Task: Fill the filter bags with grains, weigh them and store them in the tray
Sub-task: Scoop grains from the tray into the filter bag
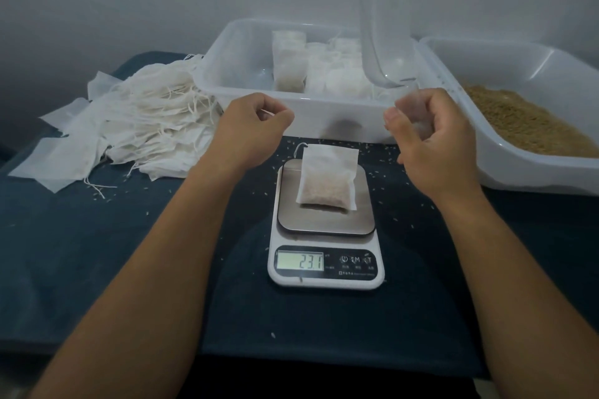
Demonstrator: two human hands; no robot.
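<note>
Worktop [97,269], dark blue cloth, scattered grains all over. Landmark: scale [325,227], centre.

Right of scale: grain bin [505,172], white, brown grains [525,126] heaped in it. Behind scale: tray [246,97], clear plastic, several filled bags [324,71] standing inside toward its right. A clear scoop-like thing [382,52] hangs above the tray's right end, blurred, cannot tell what carries it. Left of scale: pile of empty filter bags [142,126], loose, strings tangled.

On scale platform: filled filter bag [327,178], lying flat, grains settled in near half, drawstring end pointing to tray. Display reads 23.1.

Left hand [256,126], behind-left of scale, above worktop, fingers curled, thumb and forefinger seem to pinch a thin white string, too small to be sure. Right hand [434,129], behind-right of scale, fingers curled round something white and blurry, likely another bag, cannot tell. Neither touches the bag on the scale.

Handling judgement: bag light, soft, thin fabric, floppy, grains shift inside. Best pinched at the upper empty half or by the drawstring, mouth kept up so nothing spills. Weighing looks done; storing in tray not yet done.
</note>
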